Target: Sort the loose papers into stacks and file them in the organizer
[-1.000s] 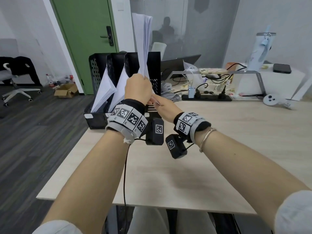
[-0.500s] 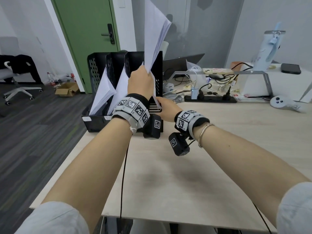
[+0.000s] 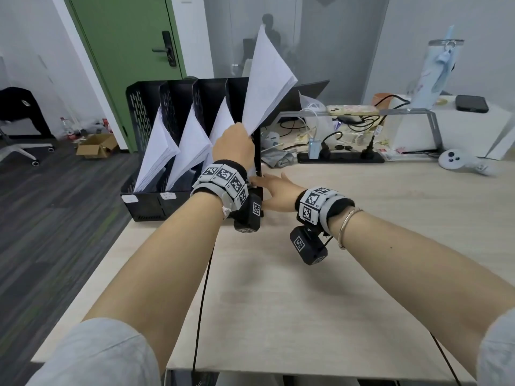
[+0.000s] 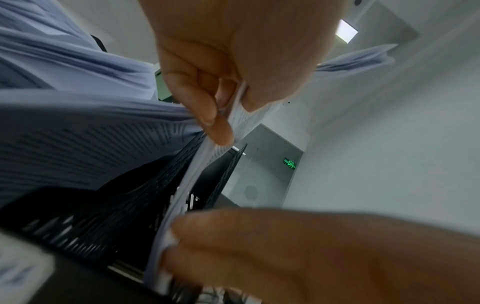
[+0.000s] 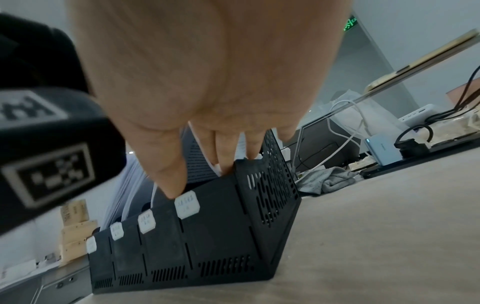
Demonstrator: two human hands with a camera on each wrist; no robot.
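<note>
A black four-slot organizer (image 3: 145, 203) stands at the desk's far left, with three filed paper stacks (image 3: 192, 140) leaning in its left slots. My left hand (image 3: 248, 136) pinches a thick paper stack (image 3: 267, 87) between thumb and fingers (image 4: 221, 131). The stack tilts right, its lower end in the rightmost slot. My right hand (image 3: 259, 181) reaches to the organizer's front right corner with straight fingers (image 5: 226, 162). They dip into that slot against the paper (image 5: 197, 156), and the thumb rests on the front wall (image 5: 221, 226).
Behind the organizer sit a laptop (image 3: 301, 98), a grey cloth (image 3: 278, 157) and a power strip (image 3: 340, 157) with cables. A white controller (image 3: 457, 160) lies far right. The bare desk top (image 3: 278, 288) spreads in front; its left edge drops to the floor.
My left hand has lowered the stack and tipped it to the right over the rightmost slot. My right hand has dropped from the stack's underside to the organizer's front right corner.
</note>
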